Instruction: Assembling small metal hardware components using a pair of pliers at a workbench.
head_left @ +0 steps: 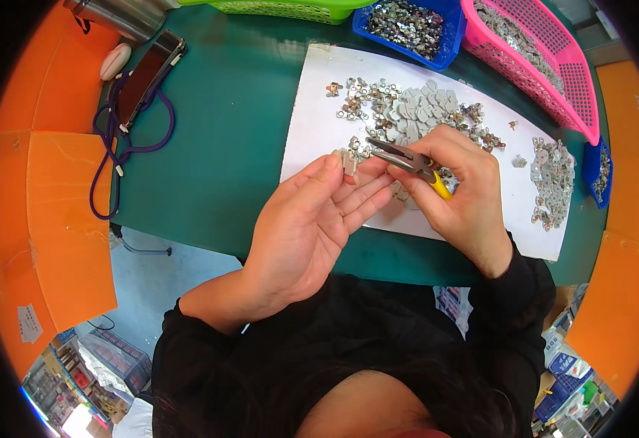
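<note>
Between the thumb and forefinger of my left hand (301, 219) is a small flat metal part (349, 163), its palm turned up and the other fingers stretched toward the right. My right hand (467, 193) grips pliers (409, 158) with yellow handles, partly hidden by the fingers. The plier jaws are parted and point left, just right of the metal part and apart from it. Beneath both hands lies a white sheet (308, 109). On it are a heap of grey flat plates (423, 106), small shiny metal pieces (363, 98) and a separate pile of parts (553, 179) at the right.
A blue bin (447, 55) of small metal parts and a pink basket (578, 95) stand at the back right, a green basket (290, 9) at the back. A smaller blue bin (595, 193) sits far right. At left lie a phone (148, 77), a purple cord (172, 120) and a metal cup (126, 16).
</note>
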